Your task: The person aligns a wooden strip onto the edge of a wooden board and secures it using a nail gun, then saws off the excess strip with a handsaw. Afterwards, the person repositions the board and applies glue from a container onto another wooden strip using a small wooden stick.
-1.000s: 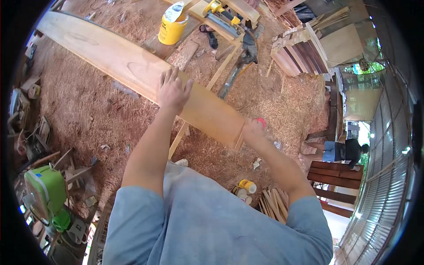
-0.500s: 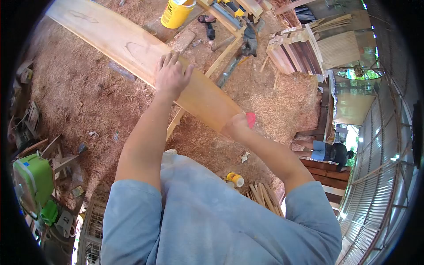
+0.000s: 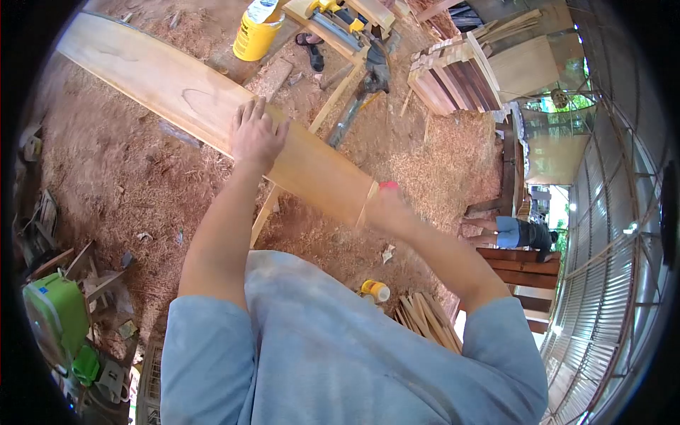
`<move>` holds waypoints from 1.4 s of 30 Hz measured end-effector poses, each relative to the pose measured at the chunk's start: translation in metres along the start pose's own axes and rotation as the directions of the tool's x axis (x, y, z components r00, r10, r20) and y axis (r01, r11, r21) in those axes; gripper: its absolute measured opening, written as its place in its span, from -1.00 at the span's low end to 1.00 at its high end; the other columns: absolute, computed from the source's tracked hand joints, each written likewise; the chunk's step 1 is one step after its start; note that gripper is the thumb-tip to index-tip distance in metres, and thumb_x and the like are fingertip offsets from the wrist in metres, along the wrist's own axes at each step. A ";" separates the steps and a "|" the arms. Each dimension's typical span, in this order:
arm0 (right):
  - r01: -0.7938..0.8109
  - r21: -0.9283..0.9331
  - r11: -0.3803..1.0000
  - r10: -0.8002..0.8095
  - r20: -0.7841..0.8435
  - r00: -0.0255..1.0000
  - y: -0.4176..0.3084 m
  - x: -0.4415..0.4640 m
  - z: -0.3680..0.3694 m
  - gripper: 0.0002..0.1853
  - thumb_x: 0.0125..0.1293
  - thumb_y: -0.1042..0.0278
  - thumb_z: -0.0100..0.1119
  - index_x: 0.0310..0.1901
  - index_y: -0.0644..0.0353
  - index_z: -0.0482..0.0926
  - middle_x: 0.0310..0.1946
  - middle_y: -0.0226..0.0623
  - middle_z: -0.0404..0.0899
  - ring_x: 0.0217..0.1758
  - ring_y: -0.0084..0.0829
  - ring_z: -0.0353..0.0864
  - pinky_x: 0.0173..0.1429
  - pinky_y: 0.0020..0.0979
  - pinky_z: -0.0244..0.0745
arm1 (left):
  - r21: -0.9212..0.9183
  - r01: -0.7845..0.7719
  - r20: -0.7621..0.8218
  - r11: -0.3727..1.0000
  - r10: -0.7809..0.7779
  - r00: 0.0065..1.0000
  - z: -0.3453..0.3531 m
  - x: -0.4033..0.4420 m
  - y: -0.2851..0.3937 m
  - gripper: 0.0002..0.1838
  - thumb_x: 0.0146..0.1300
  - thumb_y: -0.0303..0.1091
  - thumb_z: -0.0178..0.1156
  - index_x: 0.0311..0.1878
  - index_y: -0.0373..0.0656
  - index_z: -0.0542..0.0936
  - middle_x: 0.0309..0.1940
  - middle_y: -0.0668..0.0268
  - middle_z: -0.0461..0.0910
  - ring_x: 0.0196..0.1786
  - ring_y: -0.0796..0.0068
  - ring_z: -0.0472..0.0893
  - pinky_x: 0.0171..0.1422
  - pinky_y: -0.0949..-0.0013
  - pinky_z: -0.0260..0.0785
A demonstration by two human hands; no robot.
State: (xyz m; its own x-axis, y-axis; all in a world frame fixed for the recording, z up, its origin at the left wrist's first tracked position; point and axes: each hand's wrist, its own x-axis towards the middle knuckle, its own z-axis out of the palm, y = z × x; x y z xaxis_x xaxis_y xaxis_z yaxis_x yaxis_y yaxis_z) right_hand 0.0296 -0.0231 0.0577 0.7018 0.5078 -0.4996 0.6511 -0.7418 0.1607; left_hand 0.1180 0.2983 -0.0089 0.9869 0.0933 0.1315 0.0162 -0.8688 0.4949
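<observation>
A long pale wooden board (image 3: 312, 166) slants from the upper left down to the centre, with a narrow wooden support (image 3: 263, 216) beneath it. My left hand (image 3: 256, 136) lies on the board's top face, its fingers spread. At the near right end of the board is my right hand (image 3: 386, 211), its fingers curled round a small pink-red object (image 3: 388, 185) that mostly hides behind the hand. What this object is cannot be made out.
Wood shavings cover the ground (image 3: 142, 191). A yellow bucket (image 3: 255, 37) stands beyond the board. Stacked wood (image 3: 457, 76), a yellow bottle (image 3: 375, 290) and thin strips (image 3: 428, 320) lie to the right. A person (image 3: 524, 234) bends at the far right; a green case (image 3: 57, 312) is at left.
My right hand moved inward over the board's end, then back outward to its edge. My left hand stays spread on the board. The whole view has shifted.
</observation>
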 end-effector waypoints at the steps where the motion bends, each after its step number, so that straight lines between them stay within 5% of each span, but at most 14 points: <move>1: -0.083 -0.102 0.991 0.091 0.075 0.993 0.014 0.012 -0.006 -0.84 0.19 0.31 0.21 -0.26 0.09 0.74 -0.27 -0.14 0.75 -0.16 -0.13 0.76 -0.08 -0.15 0.60 | -0.004 0.002 -0.045 1.000 -0.002 0.999 0.001 0.000 -0.001 -0.36 0.47 0.17 -0.04 -0.02 -0.33 0.69 0.49 0.18 0.34 0.58 0.20 0.20 0.68 0.13 -0.12; 13: -0.233 -0.459 0.857 0.458 0.473 0.752 -0.071 0.041 0.072 -0.75 0.14 0.29 0.31 -0.13 0.01 0.78 -0.26 -0.41 0.67 -0.17 -0.33 0.64 -0.24 -0.10 0.48 | 0.051 -0.069 -0.047 0.996 0.072 0.996 0.013 0.004 -0.007 -0.34 0.48 0.15 -0.07 -0.01 -0.35 0.69 0.49 0.16 0.33 0.57 0.18 0.21 0.68 0.14 -0.11; 18: -0.087 0.117 0.989 0.022 0.474 0.880 -0.107 -0.048 0.019 -0.83 0.18 0.32 0.27 -0.22 0.06 0.78 -0.31 -0.30 0.71 -0.37 -0.33 0.65 -0.36 -0.23 0.48 | 0.113 -0.180 -0.050 0.977 0.186 0.981 0.022 0.003 -0.010 -0.33 0.46 0.16 -0.04 0.03 -0.38 0.68 0.50 0.14 0.32 0.55 0.09 0.24 0.66 0.08 -0.07; 21: -0.317 0.723 0.614 0.086 0.338 0.937 -0.102 -0.059 0.071 -0.80 0.24 0.30 0.16 -0.24 0.17 0.74 -0.29 -0.26 0.72 -0.29 -0.26 0.69 -0.31 -0.13 0.56 | 0.164 -0.230 -0.021 0.959 0.237 0.971 0.016 0.001 -0.002 -0.32 0.45 0.16 -0.03 0.01 -0.40 0.68 0.48 0.11 0.33 0.53 0.04 0.26 0.64 0.04 -0.03; 22: -0.394 0.905 -0.162 0.165 0.418 0.893 -0.104 -0.059 0.078 -0.86 0.22 0.38 0.16 -0.26 0.17 0.69 -0.34 -0.26 0.69 -0.40 -0.29 0.63 -0.32 -0.18 0.53 | 0.203 -0.226 0.014 0.953 0.228 0.974 0.015 -0.001 0.002 -0.33 0.45 0.15 -0.02 0.00 -0.41 0.69 0.48 0.10 0.34 0.52 0.01 0.27 0.63 0.03 -0.02; 23: -0.179 0.517 -0.837 0.140 0.518 0.844 -0.110 -0.060 0.087 -0.91 0.20 0.47 0.16 -0.28 0.18 0.64 -0.39 -0.25 0.66 -0.51 -0.31 0.58 -0.34 -0.24 0.51 | 0.219 -0.255 0.023 0.942 0.256 0.966 0.016 -0.001 0.002 -0.33 0.45 0.15 -0.02 0.00 -0.41 0.69 0.48 0.10 0.34 0.52 0.01 0.27 0.63 0.03 -0.02; 26: 0.183 0.120 -0.976 0.216 0.402 0.890 -0.097 -0.040 0.093 -0.91 0.21 0.54 0.10 -0.26 0.16 0.56 -0.45 -0.29 0.60 -0.50 -0.37 0.55 -0.32 -0.22 0.53 | 0.220 -0.282 -0.022 0.934 0.294 0.956 0.028 0.000 -0.003 -0.32 0.44 0.14 -0.01 -0.02 -0.43 0.69 0.48 0.09 0.33 0.51 -0.03 0.28 0.62 0.00 -0.02; 28: 0.354 -0.174 -0.919 0.269 0.380 0.885 -0.087 -0.049 0.073 -0.67 0.21 0.59 0.09 0.02 0.15 0.59 -0.43 -0.30 0.56 -0.47 -0.40 0.54 -0.30 -0.25 0.53 | 0.204 -0.278 0.006 0.938 0.283 0.959 0.032 -0.001 -0.009 -0.31 0.44 0.15 -0.02 0.06 -0.43 0.66 0.49 0.05 0.31 0.51 -0.04 0.26 0.62 -0.01 -0.01; 30: 0.766 0.022 -0.642 0.761 0.143 0.633 -0.086 -0.088 0.022 -0.43 0.22 0.63 0.03 0.31 0.11 0.48 -0.35 -0.31 0.55 -0.42 -0.42 0.52 -0.25 -0.27 0.53 | 0.216 -0.306 0.006 0.927 0.313 0.950 0.045 -0.004 -0.018 -0.28 0.45 0.18 -0.05 0.11 -0.42 0.64 0.52 0.01 0.23 0.55 -0.06 0.20 0.63 -0.03 -0.04; 33: 0.825 -0.171 -0.539 0.832 0.047 0.553 -0.065 -0.121 0.039 -0.25 0.22 0.68 -0.02 0.50 0.03 0.29 -0.28 -0.34 0.56 -0.34 -0.44 0.55 -0.21 -0.30 0.54 | 0.251 -0.313 0.096 0.916 0.298 0.950 0.054 -0.023 -0.004 -0.23 0.47 0.23 -0.11 0.18 -0.42 0.60 0.58 -0.04 0.07 0.61 -0.09 0.03 0.66 -0.07 -0.18; 35: 0.573 0.611 -0.547 0.824 0.273 0.496 -0.053 -0.112 0.072 -0.29 0.24 0.63 -0.02 0.47 0.00 0.37 -0.24 -0.27 0.56 -0.21 -0.37 0.57 -0.07 -0.24 0.55 | 0.220 -0.339 0.303 0.915 0.266 0.915 0.054 -0.043 0.031 -0.18 0.48 0.28 -0.17 0.20 -0.42 0.59 0.63 -0.06 -0.10 0.66 -0.11 -0.15 0.68 -0.13 -0.37; 37: 0.355 0.877 -0.324 0.872 0.131 0.472 -0.051 -0.082 0.111 -0.30 0.23 0.63 -0.04 0.45 -0.01 0.40 -0.23 -0.26 0.55 -0.21 -0.32 0.56 -0.03 -0.24 0.54 | 0.198 -0.404 0.480 0.893 0.271 0.834 0.047 -0.064 0.071 -0.15 0.47 0.32 -0.19 0.18 -0.41 0.61 0.64 -0.05 -0.18 0.66 -0.16 -0.25 0.66 -0.22 -0.49; 38: 0.047 0.999 -0.022 0.860 -0.005 0.510 -0.049 -0.064 0.128 -0.30 0.21 0.63 -0.05 0.44 -0.01 0.42 -0.22 -0.25 0.55 -0.20 -0.27 0.56 0.01 -0.23 0.52 | 0.230 -0.442 0.534 0.867 0.268 0.802 0.044 -0.072 0.085 -0.15 0.46 0.33 -0.18 0.18 -0.40 0.62 0.64 -0.05 -0.18 0.66 -0.19 -0.26 0.65 -0.26 -0.51; 42: -0.088 0.947 0.308 0.880 -0.248 0.406 -0.024 -0.005 0.145 -0.31 0.19 0.63 -0.09 0.41 0.01 0.47 -0.20 -0.09 0.57 -0.12 -0.15 0.59 0.14 -0.23 0.47 | 0.251 -0.512 0.493 0.821 0.347 0.798 0.049 -0.077 0.085 -0.15 0.45 0.34 -0.17 0.16 -0.37 0.64 0.65 -0.04 -0.18 0.65 -0.25 -0.25 0.63 -0.30 -0.46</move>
State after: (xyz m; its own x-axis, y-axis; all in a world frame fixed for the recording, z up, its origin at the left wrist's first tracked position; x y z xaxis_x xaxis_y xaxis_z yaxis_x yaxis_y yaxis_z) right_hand -0.0311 -0.0718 -0.0671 0.9293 -0.3375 0.1499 -0.1348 -0.6878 -0.7133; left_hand 0.0509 0.1929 -0.0191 0.8723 -0.4665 -0.1468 -0.4517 -0.8836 0.1236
